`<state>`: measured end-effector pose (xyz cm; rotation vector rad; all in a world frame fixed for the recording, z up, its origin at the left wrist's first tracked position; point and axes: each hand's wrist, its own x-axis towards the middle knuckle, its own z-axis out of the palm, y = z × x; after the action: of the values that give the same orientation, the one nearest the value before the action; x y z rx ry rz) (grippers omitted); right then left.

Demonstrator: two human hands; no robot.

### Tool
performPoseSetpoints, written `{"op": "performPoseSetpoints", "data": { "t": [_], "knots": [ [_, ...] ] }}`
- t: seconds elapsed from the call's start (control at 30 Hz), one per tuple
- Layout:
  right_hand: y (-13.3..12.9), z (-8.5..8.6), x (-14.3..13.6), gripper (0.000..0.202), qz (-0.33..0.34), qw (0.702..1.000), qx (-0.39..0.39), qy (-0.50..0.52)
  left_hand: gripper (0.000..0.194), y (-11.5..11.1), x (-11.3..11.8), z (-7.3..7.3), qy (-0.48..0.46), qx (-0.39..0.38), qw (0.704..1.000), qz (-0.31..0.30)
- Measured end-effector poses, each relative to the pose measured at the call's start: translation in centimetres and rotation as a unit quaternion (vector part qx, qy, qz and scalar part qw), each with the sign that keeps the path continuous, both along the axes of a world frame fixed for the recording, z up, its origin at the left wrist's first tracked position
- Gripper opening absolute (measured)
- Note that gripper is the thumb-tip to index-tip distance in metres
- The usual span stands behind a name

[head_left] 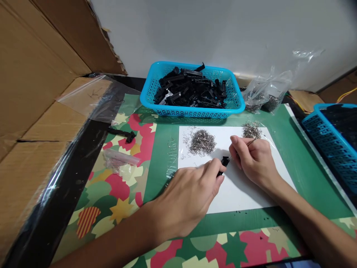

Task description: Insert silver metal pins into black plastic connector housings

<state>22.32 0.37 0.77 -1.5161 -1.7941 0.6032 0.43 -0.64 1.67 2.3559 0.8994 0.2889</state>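
Observation:
Over the white sheet (237, 193), my left hand (192, 190) pinches a small black plastic part (224, 161) between thumb and fingers. Just right of that part is my right hand (252, 158), its fingers curled and pressed together. A thin metal piece shows at its knuckles; whether anything is between the fingertips is too small to tell. A pile of tiny metal springs (202, 142) lies on the sheet's left part. A second metal pile (251, 130) sits behind my right hand.
A blue basket (192, 111) of black parts stands behind the sheet. Clear bags (264, 95) of metal pieces are at the back right. Another blue basket (329, 152) is at the right edge. A black part (122, 134) and a small plastic bag (121, 158) lie left; cardboard (36, 67) stands beyond.

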Motion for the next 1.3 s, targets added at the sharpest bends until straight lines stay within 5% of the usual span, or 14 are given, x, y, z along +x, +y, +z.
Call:
{"op": "performPoseSetpoints", "data": {
  "t": [0.53,0.8,1.07,1.3],
  "knots": [
    [0.1,-0.7,-1.2,0.065,-0.017,0.999,-0.019,0.037,0.019,0.0,0.2,-0.3,0.012,-0.009,0.999,0.029],
    [0.1,-0.5,0.0,0.069,-0.090,0.978,0.019,0.186,0.024,0.1,-0.2,-0.1,-0.061,-0.062,0.995,0.050],
    [0.1,-0.7,0.8,0.045,0.087,0.985,-0.016,0.150,0.031,0.6,-1.2,0.9,-0.114,-0.062,0.990,0.047],
    [-0.2,0.9,1.2,0.041,0.119,0.984,-0.031,0.132,0.040,1.5,-1.6,0.8,-0.086,0.030,0.996,0.003]
  ]
}}
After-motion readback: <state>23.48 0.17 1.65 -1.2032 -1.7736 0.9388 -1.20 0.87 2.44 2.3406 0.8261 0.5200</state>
